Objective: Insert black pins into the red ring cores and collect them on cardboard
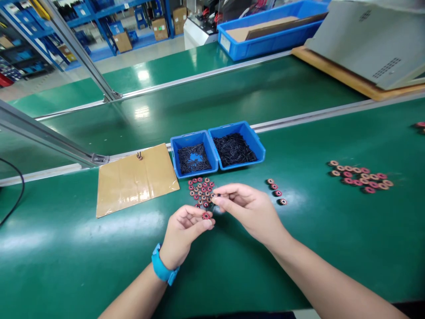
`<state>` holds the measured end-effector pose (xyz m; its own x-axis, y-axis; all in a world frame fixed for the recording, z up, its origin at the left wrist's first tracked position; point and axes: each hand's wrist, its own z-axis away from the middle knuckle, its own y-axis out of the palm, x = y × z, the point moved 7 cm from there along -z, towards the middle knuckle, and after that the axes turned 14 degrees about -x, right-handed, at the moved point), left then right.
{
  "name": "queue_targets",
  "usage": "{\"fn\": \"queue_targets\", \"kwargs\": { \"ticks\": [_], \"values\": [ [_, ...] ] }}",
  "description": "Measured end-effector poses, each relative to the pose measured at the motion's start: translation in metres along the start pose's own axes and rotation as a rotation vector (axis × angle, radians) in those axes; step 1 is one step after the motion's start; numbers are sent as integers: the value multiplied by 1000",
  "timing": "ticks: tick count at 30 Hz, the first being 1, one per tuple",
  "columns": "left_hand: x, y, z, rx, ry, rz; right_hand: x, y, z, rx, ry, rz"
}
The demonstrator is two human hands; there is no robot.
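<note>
My left hand, with a blue band at the wrist, pinches a small red-and-black toroidal coil between thumb and fingertips. Just above and to the right, my right hand has thumb and forefinger closed on a small black piece, too small to name surely. A cluster of similar toroidal coils lies on the green table behind my fingers, partly hidden by them. Beyond the cluster stand two blue bins, the left bin and the right bin, both holding many short black tube-like pieces.
A cardboard sheet lies left of the bins with a small coil on it. Right of my hands is a short row of coils; farther right, more rings. A metal rail runs behind the bins.
</note>
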<state>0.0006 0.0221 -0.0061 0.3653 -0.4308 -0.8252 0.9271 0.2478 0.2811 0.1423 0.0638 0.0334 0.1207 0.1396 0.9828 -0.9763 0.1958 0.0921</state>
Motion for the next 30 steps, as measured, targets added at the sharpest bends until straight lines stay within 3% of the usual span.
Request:
{"fn": "queue_targets", "kwargs": {
  "ticks": [30],
  "values": [
    [1,-2,-2,-30,35,4,-2,5,3,50,62,-25]
  ]
}}
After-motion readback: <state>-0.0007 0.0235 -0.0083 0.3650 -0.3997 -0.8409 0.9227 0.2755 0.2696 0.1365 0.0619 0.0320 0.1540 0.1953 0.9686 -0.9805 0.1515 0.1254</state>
